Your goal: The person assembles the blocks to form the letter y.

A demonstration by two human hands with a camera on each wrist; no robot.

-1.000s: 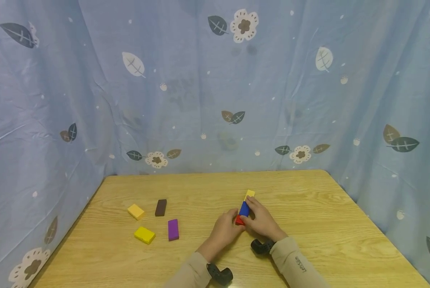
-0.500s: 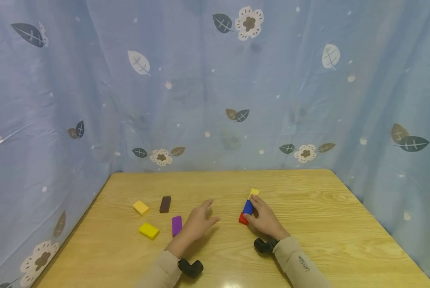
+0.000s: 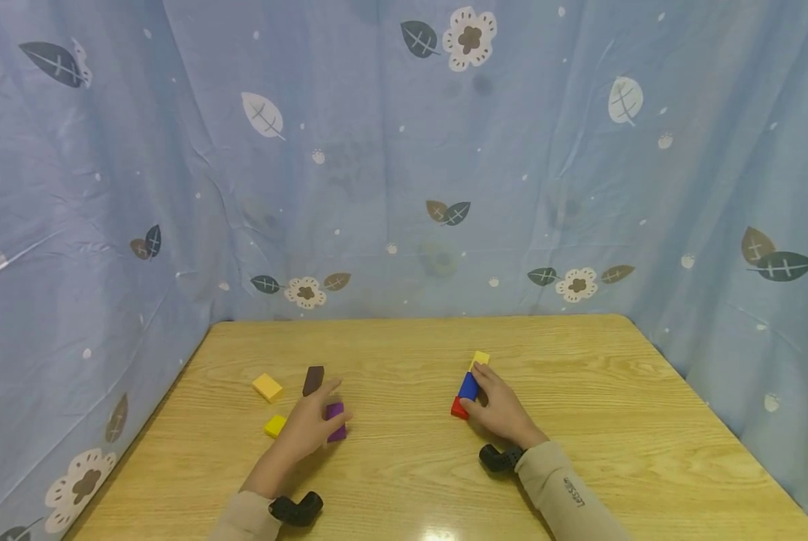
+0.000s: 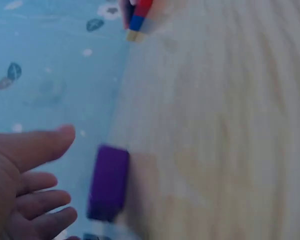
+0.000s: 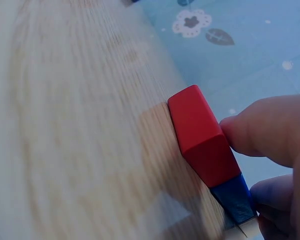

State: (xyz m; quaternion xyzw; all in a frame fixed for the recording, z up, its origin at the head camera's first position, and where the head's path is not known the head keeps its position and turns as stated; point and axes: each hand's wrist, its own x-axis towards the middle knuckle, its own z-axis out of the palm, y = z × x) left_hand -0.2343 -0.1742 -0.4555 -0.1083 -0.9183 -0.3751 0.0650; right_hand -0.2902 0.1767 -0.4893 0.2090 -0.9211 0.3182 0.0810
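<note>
In the head view my left hand [image 3: 309, 424] is over the left side of the table, beside a purple block [image 3: 337, 422] that it partly covers. Its thumb and fingers are spread apart; the left wrist view shows a gap between them and the purple block [image 4: 108, 182]. My right hand [image 3: 501, 409] holds a row of blocks: red [image 3: 458, 408] nearest, blue [image 3: 468, 387] in the middle, yellow [image 3: 480, 359] farthest. Up close, the right thumb touches the red block [image 5: 202, 132], and curled fingers lie against the blue block [image 5: 235, 197].
Around my left hand lie a dark brown block [image 3: 313, 380], an orange-yellow block [image 3: 267, 388] and a yellow block [image 3: 275, 426], the last partly hidden by the hand. A patterned blue curtain [image 3: 376, 188] hangs behind and beside the wooden table [image 3: 404, 466].
My left hand has left the red block and moved left across the table to the purple block, its fingers spreading. My right hand has stayed at the row of blocks.
</note>
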